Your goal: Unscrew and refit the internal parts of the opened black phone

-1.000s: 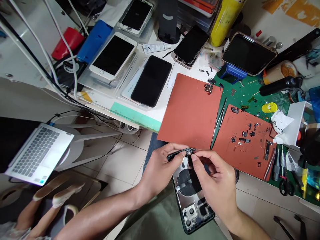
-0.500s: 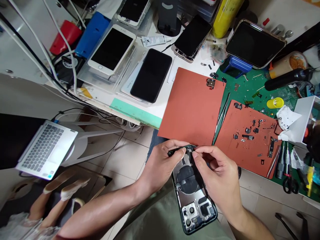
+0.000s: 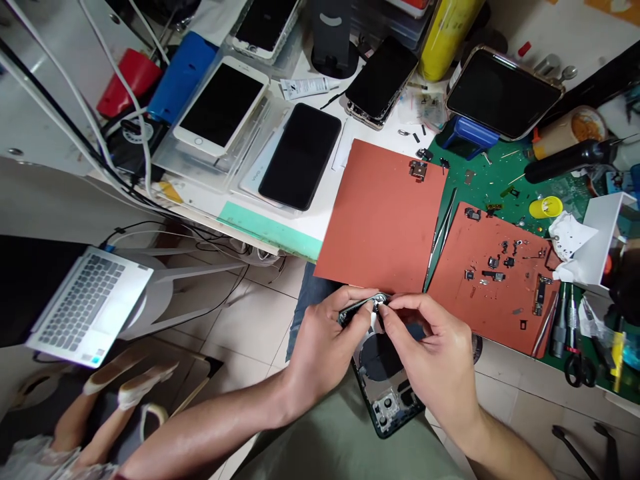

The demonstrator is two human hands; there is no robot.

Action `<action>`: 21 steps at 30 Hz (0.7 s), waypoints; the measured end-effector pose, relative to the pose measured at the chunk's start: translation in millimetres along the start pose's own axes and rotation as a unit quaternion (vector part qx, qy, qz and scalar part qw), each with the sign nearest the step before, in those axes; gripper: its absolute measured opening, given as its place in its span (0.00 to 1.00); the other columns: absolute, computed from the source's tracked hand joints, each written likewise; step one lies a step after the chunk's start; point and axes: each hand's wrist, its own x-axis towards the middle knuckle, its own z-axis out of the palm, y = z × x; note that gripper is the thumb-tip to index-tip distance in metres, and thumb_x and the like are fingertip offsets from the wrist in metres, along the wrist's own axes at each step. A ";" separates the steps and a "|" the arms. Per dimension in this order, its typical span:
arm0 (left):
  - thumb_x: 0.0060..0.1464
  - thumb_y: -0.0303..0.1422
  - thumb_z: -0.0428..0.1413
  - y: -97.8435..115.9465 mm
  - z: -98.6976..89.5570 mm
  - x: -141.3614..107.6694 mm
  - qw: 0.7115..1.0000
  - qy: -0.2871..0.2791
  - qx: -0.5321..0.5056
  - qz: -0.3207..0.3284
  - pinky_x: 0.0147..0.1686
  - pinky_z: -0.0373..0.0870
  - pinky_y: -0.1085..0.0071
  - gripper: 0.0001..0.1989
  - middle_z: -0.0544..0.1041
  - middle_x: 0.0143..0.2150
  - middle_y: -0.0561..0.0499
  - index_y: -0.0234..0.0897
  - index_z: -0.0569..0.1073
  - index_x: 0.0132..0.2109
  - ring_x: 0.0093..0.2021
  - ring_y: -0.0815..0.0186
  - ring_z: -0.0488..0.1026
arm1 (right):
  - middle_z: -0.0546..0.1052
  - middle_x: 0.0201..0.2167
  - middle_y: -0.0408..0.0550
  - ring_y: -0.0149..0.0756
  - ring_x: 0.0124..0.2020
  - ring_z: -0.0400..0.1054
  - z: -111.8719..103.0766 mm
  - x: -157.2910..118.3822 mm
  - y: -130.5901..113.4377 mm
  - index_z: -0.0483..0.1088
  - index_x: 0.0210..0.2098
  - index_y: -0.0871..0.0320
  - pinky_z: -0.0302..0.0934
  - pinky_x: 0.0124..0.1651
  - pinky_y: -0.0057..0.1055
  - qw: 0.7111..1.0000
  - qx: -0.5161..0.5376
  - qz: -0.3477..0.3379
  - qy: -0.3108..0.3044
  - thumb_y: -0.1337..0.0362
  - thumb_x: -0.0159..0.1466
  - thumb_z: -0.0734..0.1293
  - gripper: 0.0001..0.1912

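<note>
An opened phone housing (image 3: 383,360), dark-rimmed with a round black pad and a metal camera frame inside, is held over my lap. My left hand (image 3: 333,337) grips its upper left edge, thumb on the inside near the top end. My right hand (image 3: 433,347) pinches at the top end close to my left thumb; whether a small part sits between those fingertips is hidden. The housing's far end tilts away from the fingers, towards my lap.
Ahead lies an orange-red mat (image 3: 383,220), with tweezers (image 3: 440,237) beside it. A second mat (image 3: 500,307) holds several small phone parts. A black-screened phone (image 3: 300,157) and a white phone (image 3: 223,107) rest at the left. Scissors (image 3: 580,368) lie right; a laptop (image 3: 90,307) stands left.
The housing's lower end has swung up and away from me, so it looks shorter. Both hands stay at its top end, the right fingers slightly further left. The view has shifted slightly.
</note>
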 end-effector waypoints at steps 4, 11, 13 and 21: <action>0.67 0.38 0.59 -2.9 1.7 -2.4 1.000 -0.003 0.005 0.013 0.35 0.82 0.74 0.12 0.90 0.46 0.53 0.44 0.86 0.51 0.40 0.63 0.88 | 0.85 0.34 0.40 0.32 0.31 0.81 -0.1 0.4 0.2 0.80 0.40 0.52 0.73 0.31 0.25 0.997 -0.043 -0.063 0.014 0.68 0.71 0.72 0.05; 0.67 0.38 0.62 -3.2 2.8 -1.9 0.999 -0.013 -0.029 0.020 0.46 0.84 0.72 0.10 0.90 0.47 0.53 0.43 0.85 0.50 0.44 0.63 0.88 | 0.85 0.34 0.39 0.30 0.32 0.81 -0.5 0.7 1.5 0.79 0.42 0.53 0.76 0.39 0.25 0.988 -0.074 -0.130 0.023 0.72 0.72 0.72 0.07; 0.67 0.38 0.62 -3.3 2.7 -1.4 0.999 -0.013 -0.028 0.020 0.46 0.84 0.72 0.10 0.90 0.47 0.53 0.42 0.85 0.50 0.43 0.64 0.88 | 0.85 0.34 0.39 0.30 0.33 0.81 -0.1 0.9 1.7 0.79 0.42 0.53 0.76 0.40 0.25 0.988 -0.074 -0.133 0.025 0.72 0.72 0.72 0.07; 0.66 0.35 0.61 -2.6 2.3 -0.2 0.999 -0.004 -0.005 0.034 0.37 0.82 0.77 0.09 0.90 0.42 0.56 0.44 0.86 0.48 0.37 0.67 0.87 | 0.84 0.34 0.39 0.30 0.33 0.81 1.7 -0.6 3.4 0.79 0.42 0.53 0.75 0.40 0.25 0.985 -0.090 -0.142 0.030 0.73 0.72 0.71 0.07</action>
